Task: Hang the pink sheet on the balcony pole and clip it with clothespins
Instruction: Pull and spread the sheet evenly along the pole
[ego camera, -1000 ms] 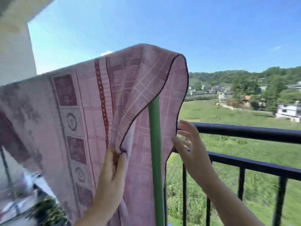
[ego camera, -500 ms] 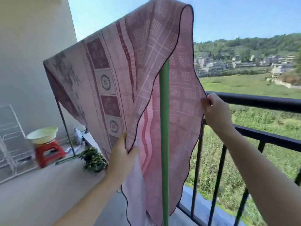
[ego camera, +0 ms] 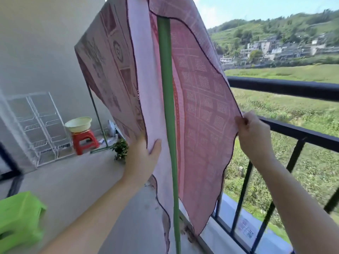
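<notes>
Head view: pink sheet (ego camera: 201,99) draped over the green pole (ego camera: 166,92), mid-frame, no clips yet.
Left hand (ego camera: 141,158) and right hand (ego camera: 254,136) each pinch an edge; uneven tugging or wind could probably slide it off.

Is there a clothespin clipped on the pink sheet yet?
No, the pink sheet hangs with no clothespin on its visible part; the left hand and right hand just hold its edges.

Both your arms are bare from the wrist down to the frame edge; no sleeve covers them. Your left hand (ego camera: 142,158) has no ring, no watch and no glove. Your right hand (ego camera: 254,136) is also bare, with short plain nails, and the wrist carries no band.
</notes>
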Available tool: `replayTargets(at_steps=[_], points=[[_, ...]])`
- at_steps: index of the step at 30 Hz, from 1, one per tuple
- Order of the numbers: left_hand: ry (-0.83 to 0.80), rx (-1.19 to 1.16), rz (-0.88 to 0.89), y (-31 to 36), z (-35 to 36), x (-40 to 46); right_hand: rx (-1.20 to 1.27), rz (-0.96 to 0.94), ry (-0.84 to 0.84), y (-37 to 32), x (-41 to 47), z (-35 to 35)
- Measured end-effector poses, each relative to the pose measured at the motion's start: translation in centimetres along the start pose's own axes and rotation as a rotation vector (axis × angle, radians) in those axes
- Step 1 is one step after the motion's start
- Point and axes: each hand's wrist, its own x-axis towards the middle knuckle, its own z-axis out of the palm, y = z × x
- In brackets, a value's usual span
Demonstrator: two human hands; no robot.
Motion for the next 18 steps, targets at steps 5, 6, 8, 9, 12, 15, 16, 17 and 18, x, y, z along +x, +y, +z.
replayTargets(at_steps=[5,6,8,9,12,15,16,17,18], points=[[-0.029,0.061,-0.009,0.2,-0.5,-1.7,0.037,-0.026,-0.060,0.2,-3.1,1.2],[-0.019,0.064,0.000,0.5,-0.8,-1.6,0.031,-0.025,-0.066,0.4,-3.6,1.4],[0.026,0.073,0.028,1.3,-1.5,-1.1,0.030,-0.003,-0.096,1.4,-4.8,1.7],[0.051,0.081,0.044,1.8,-1.9,-0.8,0.028,0.014,-0.116,2.1,-5.5,1.7],[0.108,0.067,0.077,3.4,-3.4,0.3,-0.012,0.068,-0.146,4.3,-7.7,1.7],[0.123,0.023,0.094,4.6,-4.0,0.5,-0.034,0.144,-0.150,6.1,-10.3,1.6],[0.103,0.015,0.094,4.6,-3.8,0.2,-0.046,0.162,-0.158,6.8,-11.4,1.9],[0.076,0.023,0.089,4.5,-3.5,-0.3,-0.058,0.188,-0.176,7.3,-12.5,2.1],[0.055,0.037,0.079,4.2,-3.1,-0.7,-0.068,0.212,-0.198,7.8,-13.5,2.4]])
